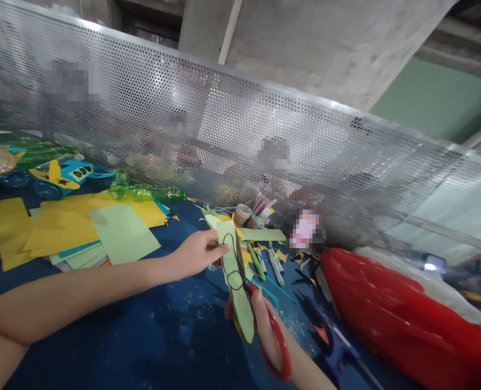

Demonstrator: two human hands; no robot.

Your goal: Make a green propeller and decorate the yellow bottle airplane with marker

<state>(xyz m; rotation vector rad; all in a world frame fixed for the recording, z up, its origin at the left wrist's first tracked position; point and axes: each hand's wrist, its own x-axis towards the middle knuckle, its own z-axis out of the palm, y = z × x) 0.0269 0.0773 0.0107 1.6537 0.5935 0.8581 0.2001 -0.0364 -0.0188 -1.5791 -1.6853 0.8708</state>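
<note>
A strip of light green paper [234,279] with a dark drawn propeller-like outline hangs in front of me. My left hand [202,250] pinches its upper part between thumb and fingers. My right hand [265,314] is closed on red-handled scissors [283,346], whose blades lie along the strip's right edge. The strip's lower end is rounded and free. Some of my right fingers are hidden behind the paper.
Yellow sheets [67,222] and a green sheet [122,230] lie at left, near a blue paper plane [72,173] and green bottles [155,193]. Markers [257,262] and scraps lie beyond my hands. A glue gun [340,346] and red plastic bag [398,314] are at right, before a perforated metal screen [224,119].
</note>
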